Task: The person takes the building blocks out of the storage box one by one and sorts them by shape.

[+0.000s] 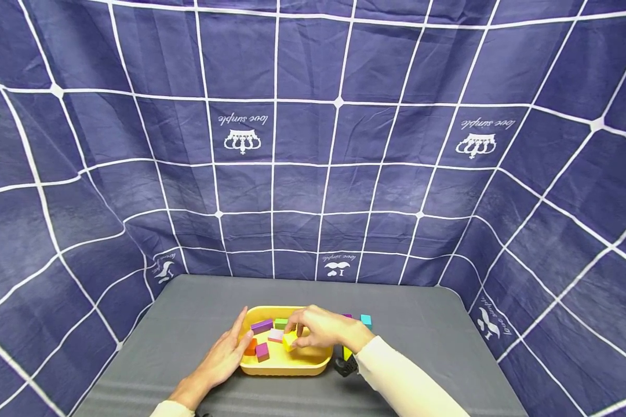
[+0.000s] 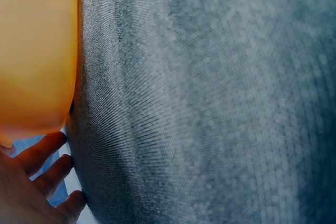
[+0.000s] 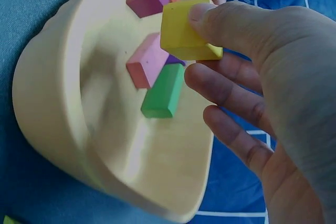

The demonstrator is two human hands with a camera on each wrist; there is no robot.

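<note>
Yellow block (image 3: 184, 30), gripped between the thumb and fingers of a person's right hand (image 1: 318, 327), is held over a pale yellow tray (image 1: 284, 370) on a gray table (image 1: 422, 324). At far left of the work, a light sleeve (image 1: 172, 409) is cut off by the near edge. Beyond it the left hand (image 1: 221, 354) lies open, fingers extended along the tray's left end; the left wrist view catches only part of it, and how firmly it presses cannot be told.

Inside the tray, an orange block (image 1: 251, 347) sits partly hidden beside the left thumb, and whether the two touch is unclear. Just right of it, toward the near side, is a magenta block (image 1: 262, 351); toward the far side lies a long purple block (image 1: 262, 326). Next come a pink block (image 1: 276, 335) near the middle and a green block (image 1: 280, 324) on the far side, its right end obscured by the right hand.

Right of the tray, a dark purple piece (image 1: 347, 315) barely shows past the right wrist, near a teal block (image 1: 366, 320). On the near side, a yellow piece (image 1: 347, 353) and a black object (image 1: 346, 365) are half covered by the right forearm, the latter too indistinct to identify.
</note>
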